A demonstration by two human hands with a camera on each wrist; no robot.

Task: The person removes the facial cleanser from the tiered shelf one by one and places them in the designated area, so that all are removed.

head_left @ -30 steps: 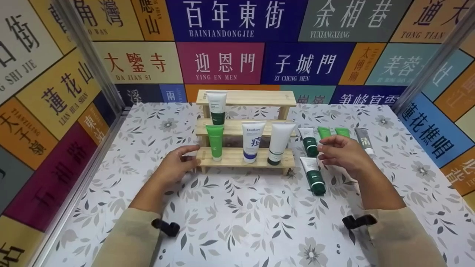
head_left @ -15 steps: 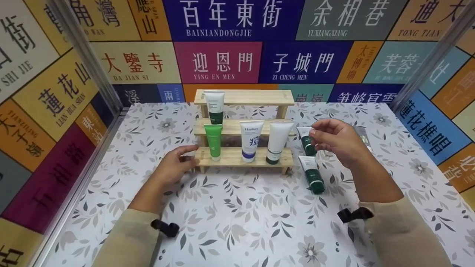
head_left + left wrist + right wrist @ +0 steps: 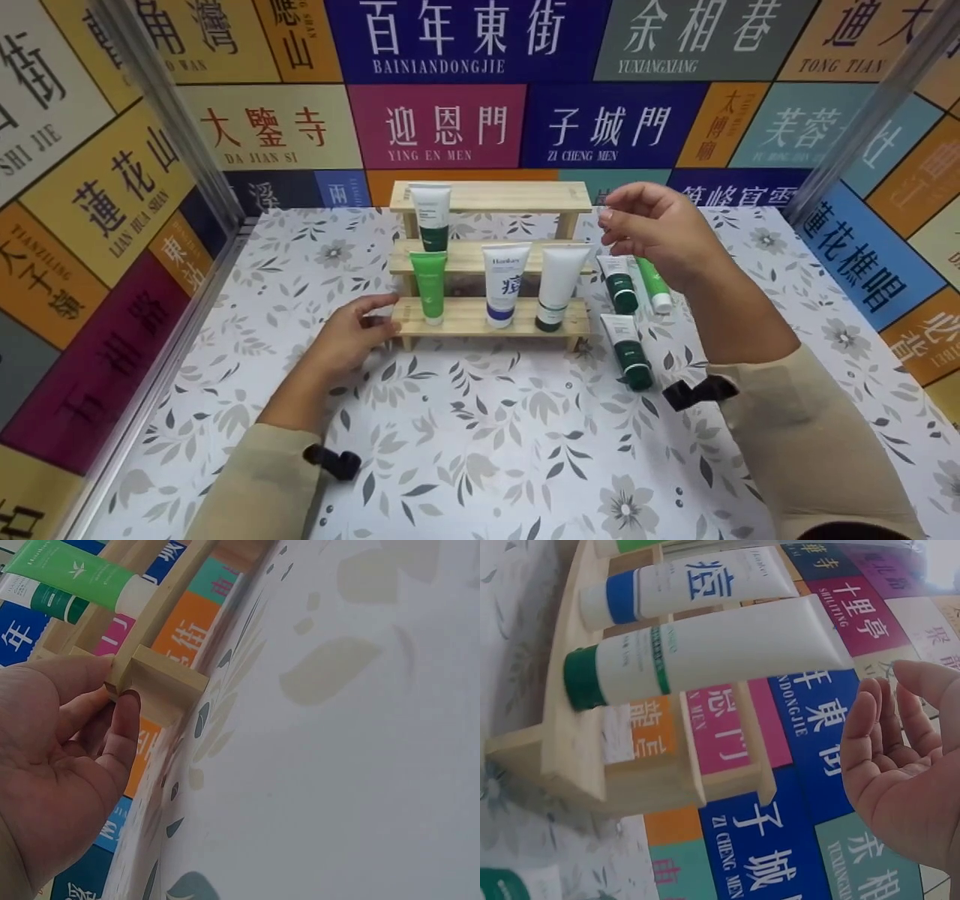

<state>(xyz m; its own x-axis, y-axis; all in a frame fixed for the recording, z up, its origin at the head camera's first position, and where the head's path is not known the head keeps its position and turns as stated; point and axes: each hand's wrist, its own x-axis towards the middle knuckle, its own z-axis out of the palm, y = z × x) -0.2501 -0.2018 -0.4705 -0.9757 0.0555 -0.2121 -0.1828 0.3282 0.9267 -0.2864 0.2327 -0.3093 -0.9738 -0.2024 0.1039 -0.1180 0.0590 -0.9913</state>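
Note:
My left hand (image 3: 358, 331) pinches the left end of the lowest step of a three-step wooden display rack (image 3: 495, 196); the left wrist view shows thumb and fingers on the board's corner (image 3: 124, 675). My right hand (image 3: 660, 232) is raised at the rack's right, fingers loosely bent, holding nothing. The lowest step bears a green tube (image 3: 430, 289), a white tube with a blue band (image 3: 504, 285) and a plain white tube with a dark green cap (image 3: 561, 285). A white and dark green tube (image 3: 431, 214) stands upright on the middle step.
Right of the rack, two white and green tubes (image 3: 620, 285) lie on the flower-patterned tablecloth (image 3: 465, 450). A green tube (image 3: 655, 286) lies beside them, partly behind my right hand. Panels with large Chinese lettering (image 3: 435, 124) enclose the table's back and sides.
My right hand has risen away from the tubes lying on the table, up and leftward toward the rack's top, still with nothing in it. My left hand keeps its grip on the rack.

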